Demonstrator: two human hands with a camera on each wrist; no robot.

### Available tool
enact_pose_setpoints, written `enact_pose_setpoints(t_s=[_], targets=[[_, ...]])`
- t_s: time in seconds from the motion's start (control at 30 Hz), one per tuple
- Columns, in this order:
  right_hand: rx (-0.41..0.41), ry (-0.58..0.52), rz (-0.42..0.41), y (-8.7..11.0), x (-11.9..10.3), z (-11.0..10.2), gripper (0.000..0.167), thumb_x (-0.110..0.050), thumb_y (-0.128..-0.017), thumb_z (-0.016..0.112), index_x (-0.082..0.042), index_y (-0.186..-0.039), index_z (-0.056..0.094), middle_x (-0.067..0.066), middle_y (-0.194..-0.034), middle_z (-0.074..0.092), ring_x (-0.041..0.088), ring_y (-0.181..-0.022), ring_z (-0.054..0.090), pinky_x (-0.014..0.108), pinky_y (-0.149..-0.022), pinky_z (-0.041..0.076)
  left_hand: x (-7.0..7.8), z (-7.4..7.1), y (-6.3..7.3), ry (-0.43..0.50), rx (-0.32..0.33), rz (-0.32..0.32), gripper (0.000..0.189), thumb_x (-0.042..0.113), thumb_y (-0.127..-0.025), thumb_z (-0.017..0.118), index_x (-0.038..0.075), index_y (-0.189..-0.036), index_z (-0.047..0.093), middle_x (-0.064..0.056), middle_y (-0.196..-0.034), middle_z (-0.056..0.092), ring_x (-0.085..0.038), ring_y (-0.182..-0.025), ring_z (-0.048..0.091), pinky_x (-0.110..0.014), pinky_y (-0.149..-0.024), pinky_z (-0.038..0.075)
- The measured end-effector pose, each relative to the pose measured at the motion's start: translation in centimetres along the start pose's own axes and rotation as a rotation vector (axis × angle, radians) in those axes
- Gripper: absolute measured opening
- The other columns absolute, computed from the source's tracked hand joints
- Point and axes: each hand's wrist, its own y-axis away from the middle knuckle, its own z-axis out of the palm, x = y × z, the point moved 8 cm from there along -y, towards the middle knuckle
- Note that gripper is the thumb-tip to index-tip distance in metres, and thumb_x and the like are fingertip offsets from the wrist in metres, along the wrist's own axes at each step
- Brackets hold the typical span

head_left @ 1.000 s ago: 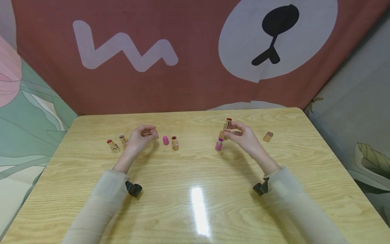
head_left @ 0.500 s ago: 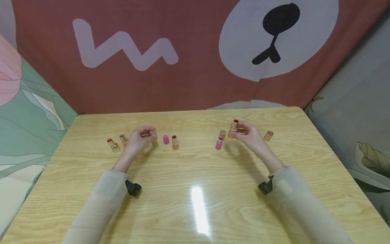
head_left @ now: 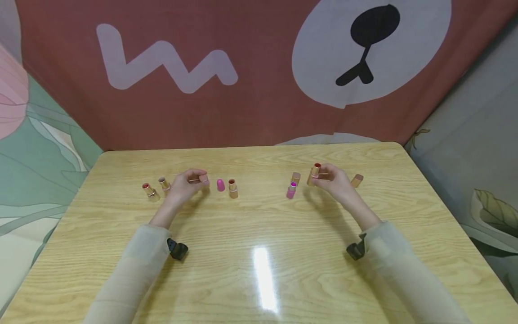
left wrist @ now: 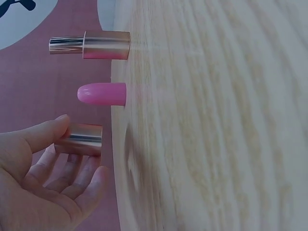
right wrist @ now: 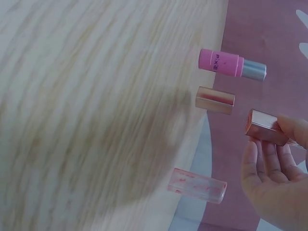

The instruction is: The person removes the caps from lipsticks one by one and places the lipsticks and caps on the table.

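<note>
My left hand (head_left: 186,185) pinches a rose-gold lipstick cap (left wrist: 84,139) between thumb and fingers, close over the table. Right of it stand a pink rounded cap (left wrist: 103,94) and an uncapped gold lipstick (left wrist: 106,44). My right hand (head_left: 334,179) holds an uncapped gold lipstick (head_left: 313,174), its red top facing up and its base raised above the tabletop in the right wrist view. Left of this lipstick, a rose-gold cap (right wrist: 215,100) stands behind an uncapped pink lipstick (right wrist: 231,64) with a silvery tube.
Two more uncapped lipsticks stand left of my left hand: a red-topped one (head_left: 151,192) and a gold one (head_left: 164,184) partly behind the hand. Right of my right hand is a see-through cap (right wrist: 197,185) with reddish marks. A curtain (head_left: 259,117) hangs behind the wooden table (head_left: 226,243).
My right hand has carried the gold lipstick to the right, away from the rose-gold cap and the pink lipstick, then slightly lower. My left hand stays nearly still with its cap.
</note>
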Motion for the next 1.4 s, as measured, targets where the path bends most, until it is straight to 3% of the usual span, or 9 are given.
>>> enact_pose_setpoints(t_s=[0.2,0.47,0.57,0.7,0.8,1.23,1.4], targets=[[-0.002,0.019,0.021,-0.1,0.7,0.0,0.029,-0.009,-0.092,0.062,0.006,-0.116,0.053,0.025,-0.125,0.056,0.039,-0.119,0.055,0.022,-0.087,0.049,-0.1,-0.1,0.0,-0.023,-0.006,-0.004,0.042,0.009,-0.093,0.060,-0.004,-0.132,0.050,-0.025,-0.131,0.054,-0.036,-0.125,0.053,-0.036,-0.098,0.050],[-0.009,0.016,0.018,0.1,1.2,0.1,0.026,-0.006,-0.089,0.064,0.007,-0.109,0.054,0.025,-0.121,0.058,0.038,-0.116,0.057,0.018,-0.083,0.048,-0.5,0.1,0.0,-0.049,-0.035,-0.025,0.041,0.009,-0.093,0.060,-0.004,-0.130,0.051,-0.025,-0.132,0.053,-0.037,-0.126,0.051,-0.043,-0.103,0.046],[-0.027,0.017,0.031,0.1,1.4,0.1,0.028,-0.008,-0.090,0.065,0.007,-0.111,0.054,0.026,-0.123,0.057,0.038,-0.117,0.057,0.024,-0.090,0.049,-0.6,0.1,-0.1,-0.062,-0.042,-0.023,0.040,0.009,-0.093,0.061,-0.004,-0.130,0.051,-0.025,-0.133,0.053,-0.037,-0.125,0.051,-0.043,-0.103,0.046],[-0.054,0.020,0.042,0.2,1.7,0.2,0.032,-0.008,-0.090,0.064,0.008,-0.115,0.054,0.028,-0.128,0.054,0.042,-0.119,0.055,0.044,-0.102,0.046,-0.7,0.1,-0.1,-0.067,-0.049,-0.019,0.040,0.008,-0.092,0.060,-0.004,-0.129,0.052,-0.025,-0.133,0.053,-0.036,-0.124,0.052,-0.041,-0.102,0.046],[-0.071,0.038,0.037,0.1,2.0,0.2,0.031,-0.008,-0.090,0.064,0.008,-0.114,0.054,0.030,-0.128,0.054,0.044,-0.118,0.055,0.053,-0.104,0.043,-0.7,0.1,-0.1,-0.073,-0.053,-0.019,0.040,0.008,-0.092,0.060,-0.005,-0.129,0.052,-0.026,-0.132,0.053,-0.036,-0.123,0.051,-0.041,-0.102,0.045],[-0.120,0.066,0.055,-0.2,3.7,0.5,0.032,-0.003,-0.089,0.063,0.011,-0.115,0.053,0.032,-0.125,0.055,0.045,-0.117,0.054,0.054,-0.106,0.040,-1.0,0.3,0.0,-0.079,-0.079,-0.033,0.039,0.007,-0.093,0.059,-0.005,-0.130,0.051,-0.026,-0.133,0.052,-0.037,-0.126,0.049,-0.043,-0.103,0.045],[-0.126,0.094,0.052,-0.1,3.8,0.5,0.032,-0.005,-0.089,0.064,0.010,-0.115,0.053,0.031,-0.125,0.056,0.043,-0.115,0.057,0.050,-0.102,0.045,-0.9,0.3,0.0,-0.093,-0.087,-0.028,0.039,0.007,-0.094,0.059,-0.005,-0.129,0.051,-0.027,-0.132,0.052,-0.037,-0.125,0.049,-0.044,-0.103,0.044]])
